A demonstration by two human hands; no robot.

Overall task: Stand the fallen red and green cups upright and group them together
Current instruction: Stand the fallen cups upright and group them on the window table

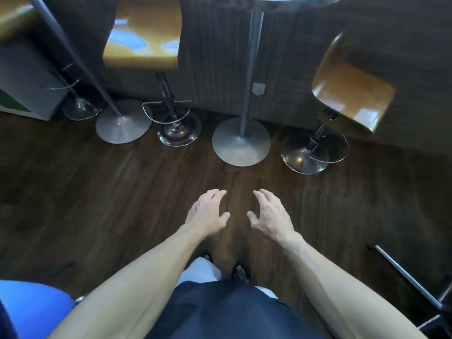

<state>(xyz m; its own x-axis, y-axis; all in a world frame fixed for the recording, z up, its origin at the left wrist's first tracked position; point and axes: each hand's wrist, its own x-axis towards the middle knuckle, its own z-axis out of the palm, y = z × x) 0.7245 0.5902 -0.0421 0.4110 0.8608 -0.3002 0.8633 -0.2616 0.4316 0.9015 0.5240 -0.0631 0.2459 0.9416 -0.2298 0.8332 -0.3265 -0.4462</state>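
Observation:
No red or green cup shows anywhere in the head view. My left hand (208,212) and my right hand (270,214) are stretched out side by side over the dark wooden floor, palms facing each other, fingers relaxed and slightly bent. Both hands hold nothing. A gap of bare floor lies between them. The round tabletop (286,1) at the top edge shows only its underside rim, so whatever stands on it is hidden.
A table pole with a round metal base (241,143) stands ahead. Wooden bar stools (144,35) (352,94) on chrome bases flank it, and a second pole base (123,121) sits at left. A blue seat (31,307) is at lower left, metal legs (411,280) at lower right.

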